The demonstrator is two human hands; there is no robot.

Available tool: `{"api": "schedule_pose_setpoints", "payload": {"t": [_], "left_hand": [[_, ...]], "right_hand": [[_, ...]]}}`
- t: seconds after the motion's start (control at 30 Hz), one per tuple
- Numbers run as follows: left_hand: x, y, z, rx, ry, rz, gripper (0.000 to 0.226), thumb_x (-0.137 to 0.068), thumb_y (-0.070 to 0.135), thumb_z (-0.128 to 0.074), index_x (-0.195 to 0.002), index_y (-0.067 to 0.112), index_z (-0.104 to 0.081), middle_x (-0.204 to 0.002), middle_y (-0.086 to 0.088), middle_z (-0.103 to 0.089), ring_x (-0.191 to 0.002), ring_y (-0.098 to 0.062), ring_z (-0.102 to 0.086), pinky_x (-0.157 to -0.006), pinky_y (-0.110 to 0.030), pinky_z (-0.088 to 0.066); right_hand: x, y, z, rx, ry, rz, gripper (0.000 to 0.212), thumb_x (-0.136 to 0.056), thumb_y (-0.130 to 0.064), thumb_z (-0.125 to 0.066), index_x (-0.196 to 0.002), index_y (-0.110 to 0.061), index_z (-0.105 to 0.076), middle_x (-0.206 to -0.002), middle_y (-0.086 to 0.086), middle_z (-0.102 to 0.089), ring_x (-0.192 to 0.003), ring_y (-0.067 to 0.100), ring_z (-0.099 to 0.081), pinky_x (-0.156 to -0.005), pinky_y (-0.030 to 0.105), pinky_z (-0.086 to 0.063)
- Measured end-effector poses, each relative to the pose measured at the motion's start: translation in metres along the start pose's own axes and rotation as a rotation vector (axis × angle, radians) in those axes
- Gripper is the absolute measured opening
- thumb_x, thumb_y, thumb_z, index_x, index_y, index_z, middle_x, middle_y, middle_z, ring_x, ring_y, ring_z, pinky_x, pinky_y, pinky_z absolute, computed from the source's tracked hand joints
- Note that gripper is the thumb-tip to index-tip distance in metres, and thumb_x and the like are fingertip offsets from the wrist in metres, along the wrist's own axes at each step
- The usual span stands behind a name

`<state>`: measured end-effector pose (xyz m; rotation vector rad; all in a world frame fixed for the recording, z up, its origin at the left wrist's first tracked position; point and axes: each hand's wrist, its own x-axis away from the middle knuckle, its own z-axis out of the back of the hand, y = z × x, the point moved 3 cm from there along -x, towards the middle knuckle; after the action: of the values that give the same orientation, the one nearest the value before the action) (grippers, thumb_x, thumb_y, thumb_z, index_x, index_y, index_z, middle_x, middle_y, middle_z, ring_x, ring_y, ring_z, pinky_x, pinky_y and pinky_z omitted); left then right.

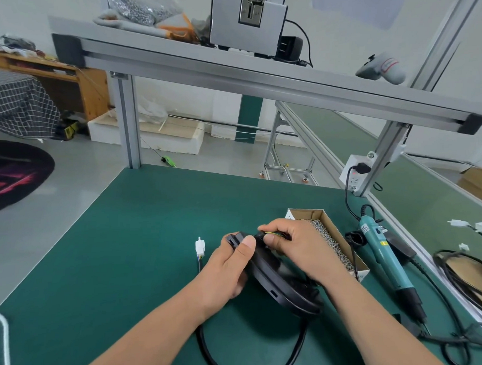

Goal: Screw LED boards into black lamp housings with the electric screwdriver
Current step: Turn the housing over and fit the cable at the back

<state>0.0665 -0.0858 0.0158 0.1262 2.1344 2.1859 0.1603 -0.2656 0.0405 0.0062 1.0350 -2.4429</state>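
Green bench mat point(123, 246), working area near its right side. Black lamp housing point(280, 282) held tilted just above the mat, centre-front, its black cable looping toward the viewer. Electric screwdriver point(387, 258) lies untouched to the right, beside the open box of screws point(305, 211).

Left hand point(228, 269) grips the housing's near-left edge, thumb on top. Right hand point(295, 247) pinches the yellow-green wires point(276, 233) at the far end. White connector point(200, 247) lies just left.

Judged step: dressing wires, before fastening. No LED board visible. Next: seat the board, free the right hand for a screw and the driver.

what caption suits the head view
Left hand and right hand hold a black lamp housing over the green mat, screwdriver and screw box alongside.
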Motion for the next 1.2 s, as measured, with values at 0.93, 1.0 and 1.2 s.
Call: {"api": "schedule_pose_setpoints", "payload": {"t": [0.93,1.0,1.2], "left_hand": [[-0.015,-0.008,-0.002,-0.142,0.364,0.034,0.061,-0.075,0.095,-0.049,-0.089,0.037,-0.061,-0.081,0.021,-0.069,-0.074,0.006,-0.061,-0.071,-0.027,-0.044],[-0.014,-0.006,-0.002,-0.153,0.392,0.029,0.064,-0.075,0.094,-0.049,-0.087,0.032,-0.061,-0.074,0.02,-0.066,-0.069,0.003,-0.058,-0.07,-0.028,-0.044],[-0.016,0.0,0.009,0.008,0.48,-0.036,0.054,-0.082,0.083,-0.056,-0.074,0.03,-0.053,-0.058,0.013,-0.039,-0.052,-0.014,-0.034,-0.059,-0.035,-0.034]], "right_hand": [[0.129,-0.079,0.01,0.418,-0.186,0.717,0.007,-0.104,-0.035,-0.063,-0.102,-0.029,-0.067,-0.097,-0.014,-0.059,-0.089,0.012,-0.062,-0.074,0.02,-0.046],[0.144,-0.064,-0.011,0.516,-0.244,0.755,0.022,-0.102,-0.051,-0.053,-0.103,-0.033,-0.066,-0.093,-0.019,-0.06,-0.099,0.008,-0.065,-0.072,0.007,-0.041],[0.142,-0.051,-0.004,0.611,-0.262,0.563,0.019,-0.1,-0.045,-0.068,-0.086,-0.032,-0.067,-0.085,-0.012,-0.056,-0.076,0.004,-0.054,-0.062,0.02,-0.045]]}}
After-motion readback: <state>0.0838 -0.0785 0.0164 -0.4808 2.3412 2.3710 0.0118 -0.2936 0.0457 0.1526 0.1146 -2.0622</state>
